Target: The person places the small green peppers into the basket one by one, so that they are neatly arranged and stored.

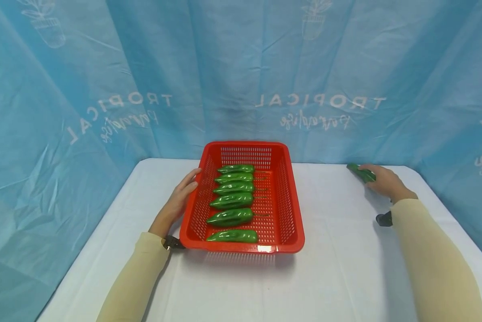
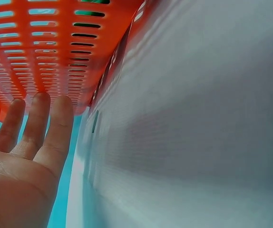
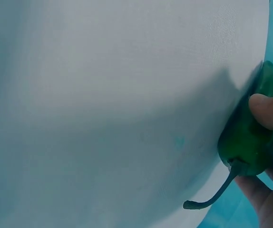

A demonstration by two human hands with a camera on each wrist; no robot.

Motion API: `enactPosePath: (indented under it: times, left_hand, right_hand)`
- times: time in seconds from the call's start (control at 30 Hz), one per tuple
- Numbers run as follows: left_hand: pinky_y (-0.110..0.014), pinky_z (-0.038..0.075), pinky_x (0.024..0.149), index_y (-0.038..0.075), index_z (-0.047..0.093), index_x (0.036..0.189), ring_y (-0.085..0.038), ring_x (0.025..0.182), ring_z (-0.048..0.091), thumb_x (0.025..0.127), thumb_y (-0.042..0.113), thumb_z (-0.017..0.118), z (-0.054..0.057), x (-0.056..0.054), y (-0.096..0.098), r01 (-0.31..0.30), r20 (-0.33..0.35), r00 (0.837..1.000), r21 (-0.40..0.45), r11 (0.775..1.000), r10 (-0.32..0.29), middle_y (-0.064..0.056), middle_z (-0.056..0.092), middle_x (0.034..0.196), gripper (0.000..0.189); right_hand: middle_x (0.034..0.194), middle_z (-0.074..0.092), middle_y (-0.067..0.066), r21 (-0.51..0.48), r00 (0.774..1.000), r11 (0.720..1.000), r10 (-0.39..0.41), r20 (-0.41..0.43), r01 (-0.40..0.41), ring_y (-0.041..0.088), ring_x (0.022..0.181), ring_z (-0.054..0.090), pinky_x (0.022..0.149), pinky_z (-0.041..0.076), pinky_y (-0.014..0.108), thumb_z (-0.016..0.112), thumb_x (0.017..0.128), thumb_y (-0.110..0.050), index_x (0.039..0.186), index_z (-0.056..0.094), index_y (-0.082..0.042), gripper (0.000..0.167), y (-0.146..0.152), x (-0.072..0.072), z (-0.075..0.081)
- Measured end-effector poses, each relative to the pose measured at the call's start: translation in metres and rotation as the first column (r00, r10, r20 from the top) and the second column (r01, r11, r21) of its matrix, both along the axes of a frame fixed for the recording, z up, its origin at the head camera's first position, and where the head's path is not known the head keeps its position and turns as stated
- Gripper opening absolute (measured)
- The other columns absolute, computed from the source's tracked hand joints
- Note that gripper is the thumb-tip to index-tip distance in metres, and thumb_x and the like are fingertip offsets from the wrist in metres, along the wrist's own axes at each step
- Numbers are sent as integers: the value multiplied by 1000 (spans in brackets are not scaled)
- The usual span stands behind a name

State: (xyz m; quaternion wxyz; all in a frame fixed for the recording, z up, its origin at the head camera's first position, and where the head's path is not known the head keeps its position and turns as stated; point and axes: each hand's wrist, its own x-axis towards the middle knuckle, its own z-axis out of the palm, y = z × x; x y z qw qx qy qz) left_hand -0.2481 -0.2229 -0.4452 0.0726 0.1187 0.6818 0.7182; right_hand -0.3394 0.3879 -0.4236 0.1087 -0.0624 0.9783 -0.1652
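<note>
A red plastic basket (image 1: 291,197) with slotted walls stands mid-table. Several green chili peppers (image 1: 230,217) lie inside it in a column, most with stems pointing right. My left hand (image 1: 180,197) rests against the basket's left side, and in the left wrist view its fingertips meet the slotted wall (image 2: 36,61) with fingers nearly straight. Far to the right, my right hand (image 1: 383,181) grips another green chili pepper (image 1: 361,173) near the table's back edge. In the right wrist view the thumb lies across this pepper (image 3: 250,137), its curved stem hanging free.
A white cloth covers the table (image 1: 325,268). Blue curtains (image 1: 232,67) with white lettering hang behind and at both sides, close to the table's edges. Dark wrist-worn devices sit at the left wrist (image 1: 172,243) and the right wrist (image 1: 384,219).
</note>
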Motion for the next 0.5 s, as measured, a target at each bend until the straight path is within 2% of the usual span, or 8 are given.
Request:
enactPosePath:
  times: [0.17,0.3,0.5]
  left_hand:
    - [-27,59,89,18,26,156,-9,116,61,104,25,40,-1,0,0,-3,-8,1000,4,1000,3,-18,30,159,54]
    - [-27,59,89,18,25,156,-8,116,62,105,25,40,-1,0,1,-5,-7,1000,1,1000,5,-18,31,159,54]
    - [-26,58,90,19,25,157,-9,115,62,105,25,39,-1,1,0,-3,-11,1000,10,1000,3,-20,30,159,54]
  right_hand:
    - [154,22,38,-9,1000,1000,3,28,-2,64,135,24,101,35,76,53,95,-6,151,33,-8,60,0,3,3]
    - [153,22,39,-25,1000,1000,18,13,-18,64,134,25,100,37,75,51,95,-6,150,35,-7,58,-1,5,9]
    - [149,28,40,-114,999,993,40,-28,-43,59,122,45,80,52,55,52,97,-11,151,34,-7,58,-6,4,17]
